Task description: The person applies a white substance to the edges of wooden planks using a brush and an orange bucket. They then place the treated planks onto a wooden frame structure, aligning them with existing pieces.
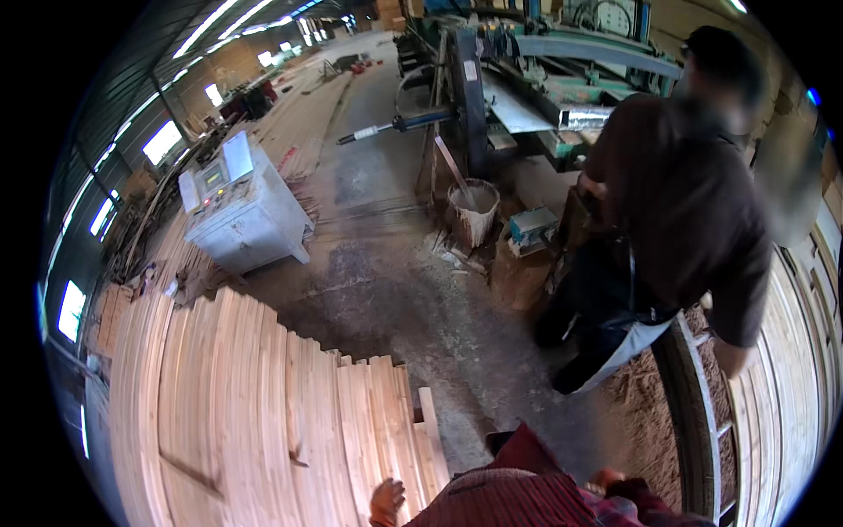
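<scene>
My left hand [386,502] shows at the bottom edge, orange in colour, with its fingers loosely apart over the right side of a stack of light wooden strips [237,386]. Nothing shows in its grasp, and whether it touches the wood I cannot tell. On the other side of my dark red sleeve and clothing, my right hand [606,479] is small, blurred and partly hidden low in the picture. Its fingers cannot be made out. The strips lie side by side with uneven far ends, and one shorter strip [428,413] stands apart at the stack's right edge.
A co-worker [694,193] in a dark shirt stands at right, near a metal-edged frame [689,413] and more pale boards [781,378]. Ahead are a large machine [562,70], a crusted bucket [474,215] with a stick, and a blue-topped box [531,230]. A control cabinet [246,220] stands left.
</scene>
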